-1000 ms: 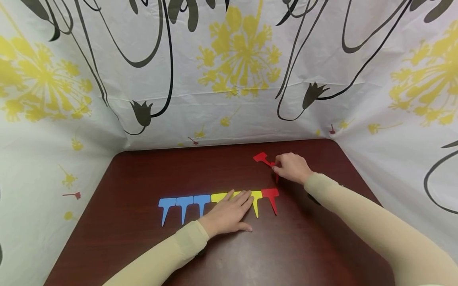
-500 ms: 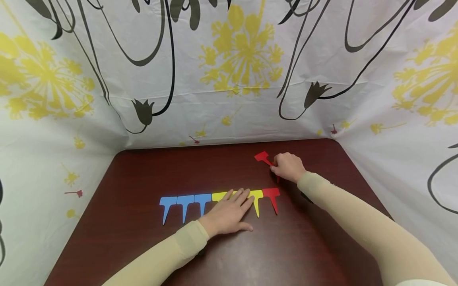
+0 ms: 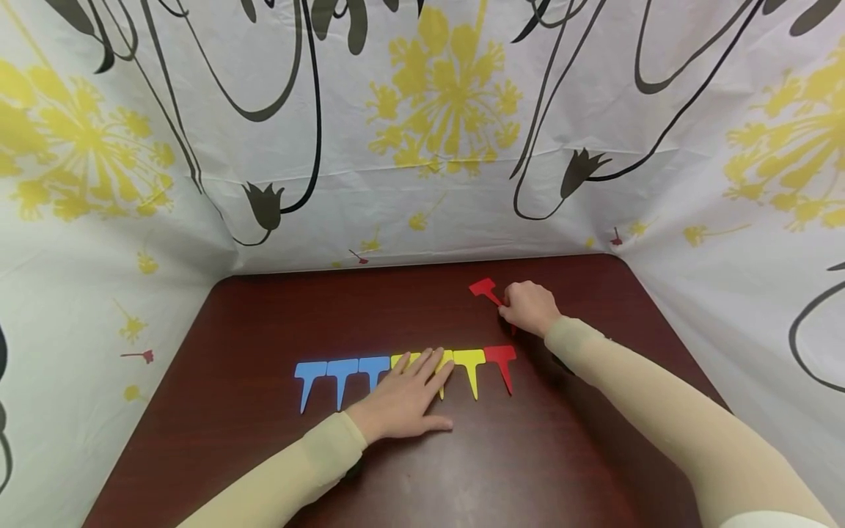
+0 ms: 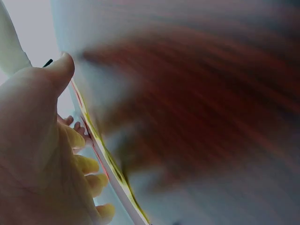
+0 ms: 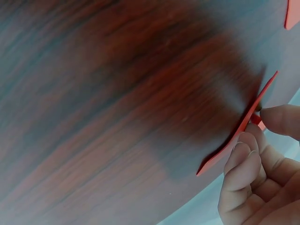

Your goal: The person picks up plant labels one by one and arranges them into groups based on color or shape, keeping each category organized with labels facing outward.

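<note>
My left hand (image 3: 404,403) is spread over the yellow T-shaped plant labels, its straight fingertips overlapping two of them. A third yellow label (image 3: 470,359) shows fully to their right. The same row has three blue labels (image 3: 341,370) at its left and a red label (image 3: 501,359) at its right end. Farther back, my right hand (image 3: 530,306) pinches a red plant label (image 5: 232,138) between thumb and curled fingers; in the right wrist view the label lies slightly tilted close over the table. Another red label (image 3: 485,288) lies just left of that hand.
The dark wooden table (image 3: 317,315) has rounded back corners. A white cloth (image 3: 422,205) with yellow and grey flower prints hangs close behind it and along both sides.
My left hand has shifted left and a little toward me, uncovering more of the yellow labels. My right hand stays near the same spot at the red label, having moved slightly left.
</note>
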A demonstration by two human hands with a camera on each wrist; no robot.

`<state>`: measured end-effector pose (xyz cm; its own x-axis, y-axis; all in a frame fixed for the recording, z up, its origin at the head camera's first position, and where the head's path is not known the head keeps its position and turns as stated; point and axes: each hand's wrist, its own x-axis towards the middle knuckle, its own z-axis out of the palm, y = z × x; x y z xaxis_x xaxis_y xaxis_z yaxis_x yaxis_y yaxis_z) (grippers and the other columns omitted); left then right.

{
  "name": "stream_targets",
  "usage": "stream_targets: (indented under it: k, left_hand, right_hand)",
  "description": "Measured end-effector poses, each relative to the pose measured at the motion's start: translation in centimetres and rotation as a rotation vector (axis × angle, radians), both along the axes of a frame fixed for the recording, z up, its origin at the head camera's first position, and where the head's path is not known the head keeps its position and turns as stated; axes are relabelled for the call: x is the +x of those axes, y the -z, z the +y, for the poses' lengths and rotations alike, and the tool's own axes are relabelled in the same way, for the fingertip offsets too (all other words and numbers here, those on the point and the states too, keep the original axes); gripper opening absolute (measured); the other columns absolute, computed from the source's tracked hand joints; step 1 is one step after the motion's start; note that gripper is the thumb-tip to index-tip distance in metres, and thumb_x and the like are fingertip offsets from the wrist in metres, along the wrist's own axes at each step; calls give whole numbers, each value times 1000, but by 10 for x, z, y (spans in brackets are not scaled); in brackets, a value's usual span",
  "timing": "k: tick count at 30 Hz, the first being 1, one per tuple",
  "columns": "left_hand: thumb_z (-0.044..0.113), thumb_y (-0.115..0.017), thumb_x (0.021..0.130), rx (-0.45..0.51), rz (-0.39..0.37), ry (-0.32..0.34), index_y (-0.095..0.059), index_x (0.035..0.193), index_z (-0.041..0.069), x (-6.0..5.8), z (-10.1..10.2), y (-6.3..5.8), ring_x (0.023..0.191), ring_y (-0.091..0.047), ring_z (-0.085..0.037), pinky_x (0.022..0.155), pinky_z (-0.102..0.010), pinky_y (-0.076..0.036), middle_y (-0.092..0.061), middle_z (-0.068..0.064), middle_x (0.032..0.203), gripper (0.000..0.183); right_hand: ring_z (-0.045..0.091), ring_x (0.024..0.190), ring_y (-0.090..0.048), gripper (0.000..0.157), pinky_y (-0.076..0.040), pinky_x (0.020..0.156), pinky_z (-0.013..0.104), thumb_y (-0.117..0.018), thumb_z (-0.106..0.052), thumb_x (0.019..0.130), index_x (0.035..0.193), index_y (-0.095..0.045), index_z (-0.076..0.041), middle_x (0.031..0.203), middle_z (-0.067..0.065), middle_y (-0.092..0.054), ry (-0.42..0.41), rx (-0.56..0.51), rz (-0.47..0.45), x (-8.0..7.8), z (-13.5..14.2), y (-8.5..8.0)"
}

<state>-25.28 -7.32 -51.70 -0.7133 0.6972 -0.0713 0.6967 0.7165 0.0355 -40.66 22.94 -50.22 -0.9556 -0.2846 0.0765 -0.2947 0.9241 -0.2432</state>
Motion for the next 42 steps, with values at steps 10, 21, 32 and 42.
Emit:
stream_targets:
  k: [10,21,32,42]
  left_hand:
    - [83,-39,88,14,-23,-9,-13,163,15,-1,-14,2,154,-10,-27,120,-56,-13,-9,-12,168,105]
    - [85,-36,87,-2,-37,-10,-18,162,13,-4,-17,2,154,-10,-26,120,-57,-14,-10,-11,168,106]
    - [85,-36,87,-9,-29,-1,-19,162,13,-3,-14,5,154,-9,-27,119,-58,-12,-10,-11,168,105]
    - [85,-37,87,-14,-15,-14,-20,162,13,-2,-15,2,154,-10,-27,119,-58,-10,-11,-11,168,106]
  right_hand:
    - [12,45,-38,39,-26,43,29,-67,-13,87,50,-53,-15,45,-4,-43,-8,-42,9,3,0,-2]
    - [9,48,-24,43,-20,45,29,-67,-11,87,51,-43,-17,50,-8,-27,-44,-89,90,21,14,-9]
    - [11,52,-42,26,-37,48,30,-73,-15,85,61,-64,-16,55,-8,-49,-73,-60,131,64,36,-26]
    - [9,50,-47,17,-43,48,29,-75,-14,84,68,-69,-16,58,-10,-55,-79,-44,122,102,49,-30]
